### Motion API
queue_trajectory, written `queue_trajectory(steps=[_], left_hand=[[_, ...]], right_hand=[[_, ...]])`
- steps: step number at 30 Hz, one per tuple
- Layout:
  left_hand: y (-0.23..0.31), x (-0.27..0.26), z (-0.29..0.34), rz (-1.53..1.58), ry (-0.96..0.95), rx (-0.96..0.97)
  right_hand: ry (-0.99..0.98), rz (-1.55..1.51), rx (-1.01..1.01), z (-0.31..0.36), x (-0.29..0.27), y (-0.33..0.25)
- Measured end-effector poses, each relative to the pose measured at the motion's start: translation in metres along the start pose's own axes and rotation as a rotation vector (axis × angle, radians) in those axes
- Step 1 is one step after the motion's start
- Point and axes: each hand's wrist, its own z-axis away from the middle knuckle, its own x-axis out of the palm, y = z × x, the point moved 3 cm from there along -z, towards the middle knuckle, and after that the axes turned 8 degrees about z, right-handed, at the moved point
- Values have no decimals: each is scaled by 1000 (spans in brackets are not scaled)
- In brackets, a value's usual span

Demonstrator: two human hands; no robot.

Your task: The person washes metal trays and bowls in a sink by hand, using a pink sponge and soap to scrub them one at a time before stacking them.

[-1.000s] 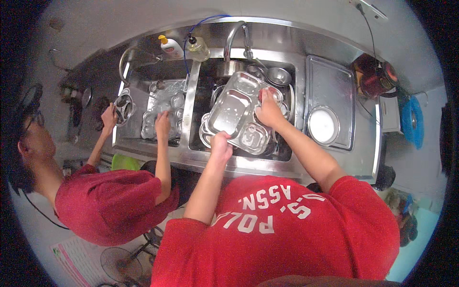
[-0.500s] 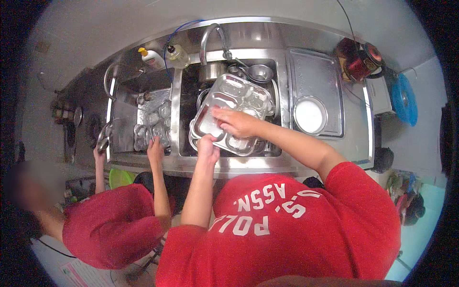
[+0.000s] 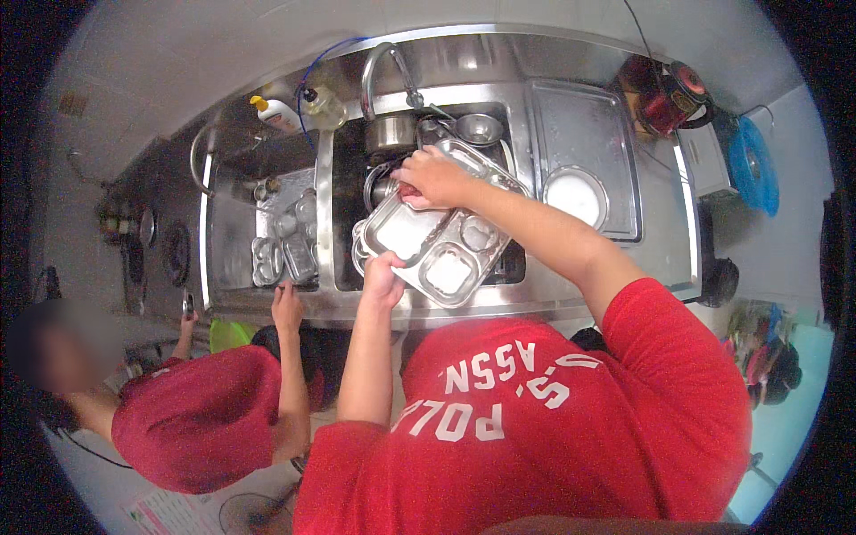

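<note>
A shiny metal compartment tray (image 3: 403, 237) lies tilted over the sink, partly resting on other trays and dishes. Gripping its near left edge is my left hand (image 3: 383, 278), thumb on top. My right hand (image 3: 435, 180) presses on the tray's far left part with curled fingers. Something small and reddish shows under those fingers, too hidden to name. Behind the tray are a metal pot (image 3: 390, 135) and a small metal bowl (image 3: 479, 129), below the curved faucet (image 3: 367, 85).
A co-worker's hand (image 3: 287, 309) is at the left sink by several metal dishes (image 3: 283, 245). Soap bottles (image 3: 276, 114) stand behind. At right, a drainboard (image 3: 584, 125) holds a round container with white contents (image 3: 572, 198); beyond are a red appliance (image 3: 664, 102) and blue basin (image 3: 752, 168).
My right hand has moved away from me across the tray, toward its far left edge. The tray has turned and tipped slightly. The co-worker's left hand has drawn back from the left sink.
</note>
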Motion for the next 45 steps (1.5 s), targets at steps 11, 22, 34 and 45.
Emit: queue_trajectory(steps=[11, 22, 34, 45], left_hand=[[23, 27, -2, -258, 3, 22], [39, -29, 3, -179, 28, 190], [46, -58, -6, -164, 105, 161], [48, -43, -6, -147, 7, 93]], right_hand=[[-6, -161, -296, -38, -7, -35], [52, -84, 254, -12, 15, 42], [-294, 3, 317, 56, 40, 15], [69, -352, 359, 37, 22, 45]])
